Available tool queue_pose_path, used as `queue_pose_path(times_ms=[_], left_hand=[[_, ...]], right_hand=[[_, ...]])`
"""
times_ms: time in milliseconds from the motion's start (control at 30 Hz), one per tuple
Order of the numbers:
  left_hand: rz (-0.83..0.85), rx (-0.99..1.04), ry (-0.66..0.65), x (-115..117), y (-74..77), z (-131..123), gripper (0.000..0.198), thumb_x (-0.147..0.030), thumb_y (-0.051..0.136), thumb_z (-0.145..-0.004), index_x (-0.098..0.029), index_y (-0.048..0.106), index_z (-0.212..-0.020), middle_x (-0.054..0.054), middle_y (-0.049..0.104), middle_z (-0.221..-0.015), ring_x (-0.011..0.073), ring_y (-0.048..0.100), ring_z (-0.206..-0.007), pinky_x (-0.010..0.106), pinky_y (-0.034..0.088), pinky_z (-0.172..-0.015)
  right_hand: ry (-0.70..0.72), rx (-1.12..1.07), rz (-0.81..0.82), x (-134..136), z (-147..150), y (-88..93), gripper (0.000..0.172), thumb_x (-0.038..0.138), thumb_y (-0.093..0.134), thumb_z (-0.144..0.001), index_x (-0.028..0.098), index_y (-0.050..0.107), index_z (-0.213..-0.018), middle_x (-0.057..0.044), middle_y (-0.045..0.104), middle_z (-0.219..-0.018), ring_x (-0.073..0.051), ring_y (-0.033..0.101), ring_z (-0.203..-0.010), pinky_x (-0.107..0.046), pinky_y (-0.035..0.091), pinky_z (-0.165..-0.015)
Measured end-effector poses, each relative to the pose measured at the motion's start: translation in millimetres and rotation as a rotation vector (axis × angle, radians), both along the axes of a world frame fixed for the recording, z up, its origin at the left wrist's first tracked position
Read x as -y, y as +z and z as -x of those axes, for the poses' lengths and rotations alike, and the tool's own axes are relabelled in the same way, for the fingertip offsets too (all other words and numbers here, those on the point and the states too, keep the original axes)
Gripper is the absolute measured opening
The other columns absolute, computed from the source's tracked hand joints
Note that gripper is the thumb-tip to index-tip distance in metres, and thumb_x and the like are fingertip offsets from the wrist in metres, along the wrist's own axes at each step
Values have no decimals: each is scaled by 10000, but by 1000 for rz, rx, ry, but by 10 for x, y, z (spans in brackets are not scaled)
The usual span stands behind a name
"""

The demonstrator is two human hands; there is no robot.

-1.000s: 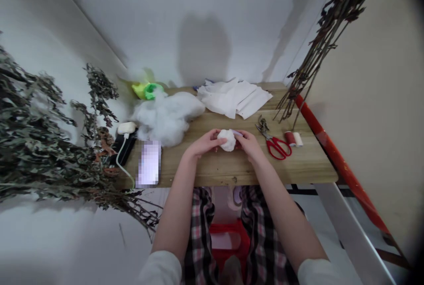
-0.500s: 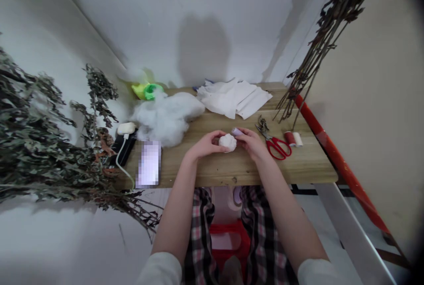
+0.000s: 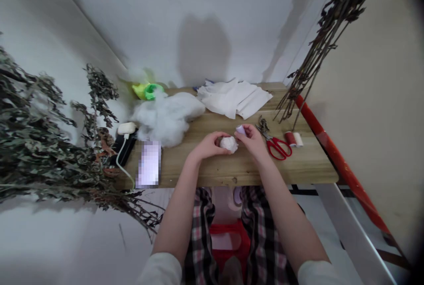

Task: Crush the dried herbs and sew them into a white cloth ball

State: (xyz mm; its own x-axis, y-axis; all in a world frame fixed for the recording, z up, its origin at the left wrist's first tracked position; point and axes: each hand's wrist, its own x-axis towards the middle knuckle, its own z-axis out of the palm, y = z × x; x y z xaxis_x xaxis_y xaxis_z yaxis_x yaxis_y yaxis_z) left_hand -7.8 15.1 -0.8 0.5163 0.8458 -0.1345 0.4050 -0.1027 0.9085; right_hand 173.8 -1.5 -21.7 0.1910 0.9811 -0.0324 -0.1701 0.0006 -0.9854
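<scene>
A small, rounded white bundle (image 3: 229, 144) is held between the thumb and fingers of my left hand (image 3: 212, 144), over the middle of the wooden table. Just to its right, my right hand (image 3: 251, 138) grips a pale lilac spool (image 3: 240, 130) in its fingertips, a little apart from the bundle. Red-handled scissors (image 3: 278, 147) lie right of my right hand, their blades pointing away from me. Beyond them stand or lie a dark red thread spool (image 3: 289, 139) and a white thread spool (image 3: 298, 139), side by side.
Fluffy white stuffing (image 3: 168, 115) and a green-yellow item (image 3: 147, 91) are at the back left. White cloth pieces (image 3: 235, 97) lie at the back. A phone (image 3: 149, 163), a cable and dried branches (image 3: 59, 152) are left; more dried stems (image 3: 318, 46) stand right.
My right hand has moved slightly away from the bundle with the lilac spool. The bundle and my left hand have shifted a little to the right.
</scene>
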Motion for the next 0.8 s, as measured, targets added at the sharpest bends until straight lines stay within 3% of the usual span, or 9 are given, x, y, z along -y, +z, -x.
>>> queue_pose_path(times_ms=[233,400,667,800], left_hand=[[-87,-46,12,17,26,-23,610,-390,795,-565,-156,650,-1109,14,574,-843,104,426,-647,230,346,-590],[-144,-74,15,39,11,-64,587,-375,796,-566,-168,654,-1096,28,558,-908,126,472,-715,242,378,-644],[-144,-62,99,43,52,-84,562,-365,795,-566,-145,648,-1063,38,596,-912,137,503,-738,249,406,-664],[-180,-50,145,37,59,-81,488,-337,778,-594,-148,652,-1025,44,613,-926,149,519,-772,255,417,-693]], right_hand=[[95,126,-124,79,10,77,324,396,629,-783,226,607,-1058,17,622,-764,-109,524,-602,-258,445,-598],[-13,282,-229,140,37,146,257,354,615,-807,242,624,-1039,15,573,-814,-110,484,-633,-251,419,-609],[41,358,-245,237,99,200,254,355,559,-851,240,599,-1074,-13,598,-867,-149,534,-727,-283,446,-685],[53,311,-243,275,145,197,261,355,548,-857,244,580,-1091,-9,584,-837,-145,518,-688,-279,448,-651]])
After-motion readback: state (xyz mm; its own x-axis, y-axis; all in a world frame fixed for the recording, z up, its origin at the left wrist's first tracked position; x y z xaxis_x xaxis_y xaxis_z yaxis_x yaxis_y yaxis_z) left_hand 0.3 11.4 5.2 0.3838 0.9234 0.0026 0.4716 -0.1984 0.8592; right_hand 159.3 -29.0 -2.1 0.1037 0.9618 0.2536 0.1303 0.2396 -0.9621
